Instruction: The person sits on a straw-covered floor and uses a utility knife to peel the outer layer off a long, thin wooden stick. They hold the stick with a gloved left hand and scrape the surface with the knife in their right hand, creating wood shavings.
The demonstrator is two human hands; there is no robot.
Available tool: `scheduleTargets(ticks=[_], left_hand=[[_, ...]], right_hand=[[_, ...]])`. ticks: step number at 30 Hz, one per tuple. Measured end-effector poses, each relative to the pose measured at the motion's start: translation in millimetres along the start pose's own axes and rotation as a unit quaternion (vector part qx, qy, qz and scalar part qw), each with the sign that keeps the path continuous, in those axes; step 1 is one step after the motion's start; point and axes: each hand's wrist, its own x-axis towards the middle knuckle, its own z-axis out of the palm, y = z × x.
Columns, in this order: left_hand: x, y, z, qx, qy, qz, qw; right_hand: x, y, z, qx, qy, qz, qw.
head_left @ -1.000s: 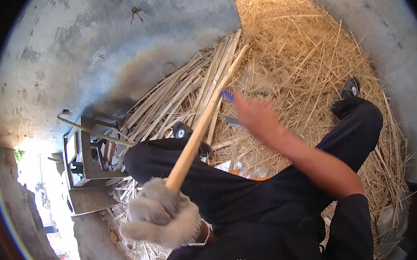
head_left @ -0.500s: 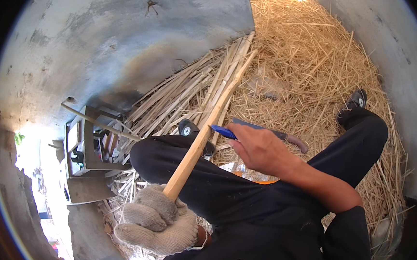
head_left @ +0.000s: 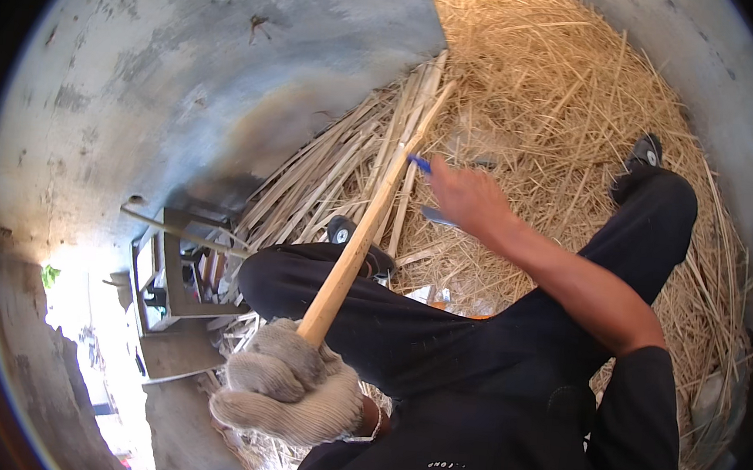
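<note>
Fingers (head_left: 296, 387) around up-slanting cane (head_left: 368, 226)

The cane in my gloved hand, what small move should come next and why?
Probably bring the blue-handled tool in the right hand back against the cane. The gloved left hand grips the cane's near end, its far end over the straw, and the tool sits just beside the shaft.

The left hand (head_left: 289, 392), low in the frame, wears a thick knitted work glove, grey and a bit dirty, with a ribbed cuff. The right hand (head_left: 466, 198), near the middle of the frame, is bare, and its arm has a short dark sleeve up by the shoulder at the lower right. The person wears a dark shirt, long dark trousers and dark shoes with a small round pale mark.
</note>
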Motion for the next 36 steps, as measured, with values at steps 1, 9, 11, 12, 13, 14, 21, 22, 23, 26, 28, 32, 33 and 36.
scheduleTargets(ticks=[1, 9, 11, 12, 13, 14, 21, 22, 23, 26, 28, 32, 33, 36], left_hand=[[-3, -4, 0, -0.033, 0.002, -0.009, 0.999], [9, -12, 8, -0.033, 0.157, -0.078, 0.984], [13, -10, 7, -0.020, 0.225, -0.105, 0.969], [13, -8, 6, -0.006, 0.176, -0.084, 0.981], [13, -7, 6, 0.003, 0.128, -0.062, 0.990], [13, -6, 5, 0.013, 0.081, -0.040, 0.996], [10, -26, -4, -0.038, 0.168, -0.071, 0.982], [11, -26, -1, -0.048, 0.163, -0.077, 0.982], [12, -24, -1, -0.048, 0.139, -0.074, 0.986], [9, -17, 7, -0.031, 0.031, -0.041, 0.998], [9, -13, 7, -0.022, 0.054, -0.055, 0.997], [4, -9, 6, -0.016, 0.052, -0.074, 0.996], [5, -9, 6, -0.016, 0.043, -0.072, 0.996], [7, -12, 6, -0.018, 0.038, -0.067, 0.997]], right_hand=[[3, 12, 6, -0.001, 0.026, 0.017, 1.000], [-32, -40, -21, 0.127, 0.046, -0.080, 0.988], [-29, -38, -17, 0.129, 0.067, -0.096, 0.985], [-30, -37, -18, 0.129, 0.060, -0.101, 0.985], [-29, -37, -21, 0.128, 0.055, -0.109, 0.984], [-30, -38, -22, 0.117, 0.059, -0.109, 0.985], [-16, -29, -12, 0.013, 0.037, -0.103, 0.994], [-6, -22, -7, -0.012, 0.044, -0.108, 0.993], [3, -9, -3, -0.021, 0.034, -0.071, 0.997], [16, 10, -2, -0.022, 0.016, 0.007, 1.000], [8, 1, -2, 0.004, 0.004, 0.011, 1.000], [-6, -4, -5, 0.045, 0.055, -0.010, 0.997], [-7, -7, -7, 0.053, 0.064, -0.024, 0.996], [-11, -17, -11, 0.030, 0.071, -0.064, 0.995]])
